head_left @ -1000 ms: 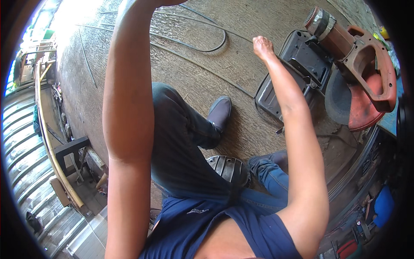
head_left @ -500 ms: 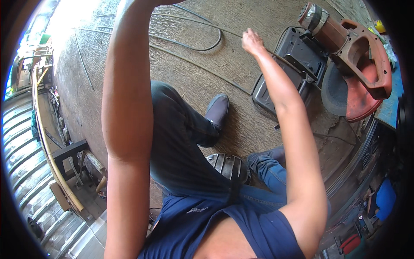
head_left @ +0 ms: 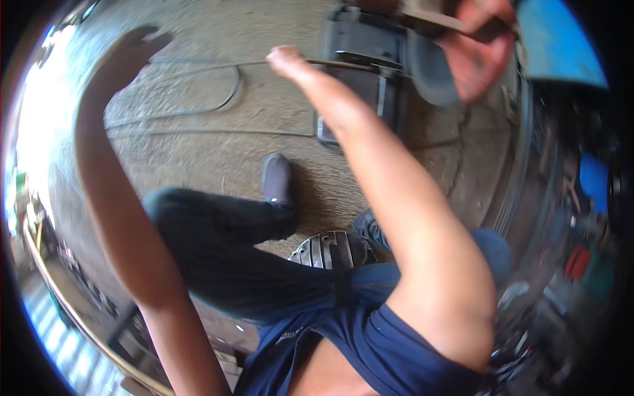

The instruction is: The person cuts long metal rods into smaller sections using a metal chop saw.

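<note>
A long, thin rod, dull brownish and nearly straight by the right hand, ran across the grey-brown floor and over the black metal base of a cut-off saw. The right hand was closed around it, with the fingers curled into a fist just left of the base, so that one stretch lay to the right over the black metal and another to the left, toward the left hand. That hand was raised at the upper left, apart from the right one, its fingers stretched out and separated, though shadow and blur softened them. Below the rod, a greyish strand bent round in a smooth loop, and a lower, straight strand reached the near edge of the base; how these joined the held rod could not be made out, since their left parts faded into blur behind the left forearm. The saw's grey disc and worn red guard stood to the right of the base, the machine's upper part cut off by the frame.
</note>
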{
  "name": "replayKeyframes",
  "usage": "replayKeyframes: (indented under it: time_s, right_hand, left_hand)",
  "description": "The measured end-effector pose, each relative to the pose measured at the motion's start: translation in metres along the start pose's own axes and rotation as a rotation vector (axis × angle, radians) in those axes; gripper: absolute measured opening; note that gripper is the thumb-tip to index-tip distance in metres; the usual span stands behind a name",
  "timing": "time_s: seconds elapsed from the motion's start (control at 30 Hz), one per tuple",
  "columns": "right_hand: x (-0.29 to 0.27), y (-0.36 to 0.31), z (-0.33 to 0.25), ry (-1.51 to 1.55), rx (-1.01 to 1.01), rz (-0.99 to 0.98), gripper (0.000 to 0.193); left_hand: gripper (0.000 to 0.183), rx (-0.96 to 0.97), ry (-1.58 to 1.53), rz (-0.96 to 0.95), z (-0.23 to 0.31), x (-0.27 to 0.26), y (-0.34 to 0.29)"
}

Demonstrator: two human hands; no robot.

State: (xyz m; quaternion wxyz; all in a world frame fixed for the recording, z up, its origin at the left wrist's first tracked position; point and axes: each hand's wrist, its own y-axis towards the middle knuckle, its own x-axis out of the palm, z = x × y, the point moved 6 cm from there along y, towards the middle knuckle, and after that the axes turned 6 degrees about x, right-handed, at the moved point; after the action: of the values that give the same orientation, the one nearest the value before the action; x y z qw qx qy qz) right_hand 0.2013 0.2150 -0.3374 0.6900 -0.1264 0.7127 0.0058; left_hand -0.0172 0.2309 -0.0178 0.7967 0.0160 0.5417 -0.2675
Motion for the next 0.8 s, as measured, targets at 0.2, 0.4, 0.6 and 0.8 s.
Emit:
replayKeyframes:
  time_s: [0.2,0.4,0.6,0.8]
  right_hand:
    - [-0.011,-0.014,0.002,0.013,0.088,-0.042,0.022]
    - [-0.005,-0.026,0.016,-0.018,0.123,0.036,0.022]
    - [0.007,-0.048,0.033,0.102,0.245,0.037,0.026]
    - [-0.001,-0.056,0.039,0.14,0.225,0.069,0.025]
  left_hand:
    - [0.064,-0.062,0.053,0.009,0.009,-0.003,-0.005]
    - [0.075,-0.045,0.013,-0.019,0.017,-0.001,-0.002]
    - [0.072,-0.029,0.014,-0.027,0.032,0.004,0.006]
    - [0.068,-0.02,0.08,-0.029,0.044,0.006,0.01]
